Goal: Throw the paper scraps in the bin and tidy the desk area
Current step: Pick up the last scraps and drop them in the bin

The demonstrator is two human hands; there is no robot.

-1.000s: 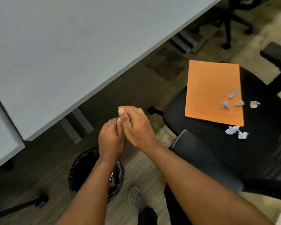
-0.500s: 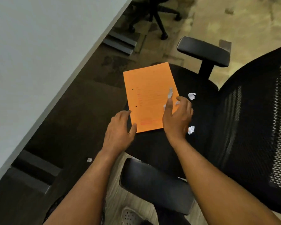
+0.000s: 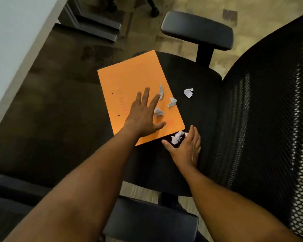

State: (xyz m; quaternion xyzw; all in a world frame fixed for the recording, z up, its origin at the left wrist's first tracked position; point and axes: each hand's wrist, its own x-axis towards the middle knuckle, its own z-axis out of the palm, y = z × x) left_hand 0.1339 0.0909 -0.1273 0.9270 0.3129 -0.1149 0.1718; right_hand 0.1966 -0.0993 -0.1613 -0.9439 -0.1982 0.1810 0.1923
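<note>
Both arms were out over the black office chair (image 3: pixel 198 81), and the orange folder (image 3: pixel 129 88) lay on the seat with its far corner hanging past the seat's edge toward eleven o'clock. The left hand (image 3: pixel 143 119) lay flat on the folder, fingers spread wide and pointing to about one o'clock, gripping nothing at all. Right at those fingertips sat a tall crumpled scrap (image 3: pixel 161 92), touching or nearly touching the middle finger; I couldn't tell which through the blur. A second scrap (image 3: pixel 158 112) sat just beside the index finger at three o'clock of the hand, and a third scrap (image 3: pixel 172 102) perched right on the folder's right edge. Off the folder, out at two o'clock on the bare seat, a lone folded scrap (image 3: pixel 188 93) lay well apart from both hands. Down at the folder's near corner, the right hand (image 3: pixel 185 149) was open and cupped, thumb stretched out to nine o'clock, fingers curving around a small clump of scraps (image 3: pixel 177 137) at its twelve o'clock. It was touching the clump but had not closed on it. The far armrest (image 3: pixel 197 30) stood at twelve o'clock, the mesh backrest (image 3: pixel 269 119) filled the three o'clock side, and the pale desk edge (image 3: pixel 16 41) cut across at ten o'clock.
</note>
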